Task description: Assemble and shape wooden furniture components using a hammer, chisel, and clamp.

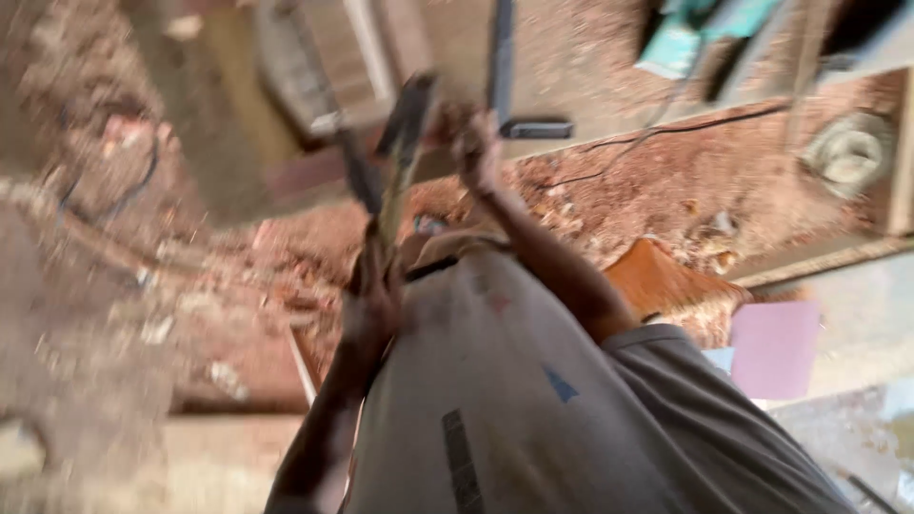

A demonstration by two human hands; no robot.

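Observation:
The view is heavily blurred by motion. My left hand (371, 290) is closed around the lower part of a long, thin tool (398, 181) with a yellowish shaft and a dark head at its far end. My right hand (476, 148) is further out, to the right of the tool's dark head, with fingers curled; the blur hides exactly what it holds. My grey shirt (514, 400) fills the lower middle of the frame.
Reddish sawdust covers the floor (666, 181). A black cable (666, 128) runs across it. A purple sheet (776, 347) and an orange-brown piece (657, 276) lie to the right. A teal object (685, 38) and a pale round coil (847, 152) sit at the far right.

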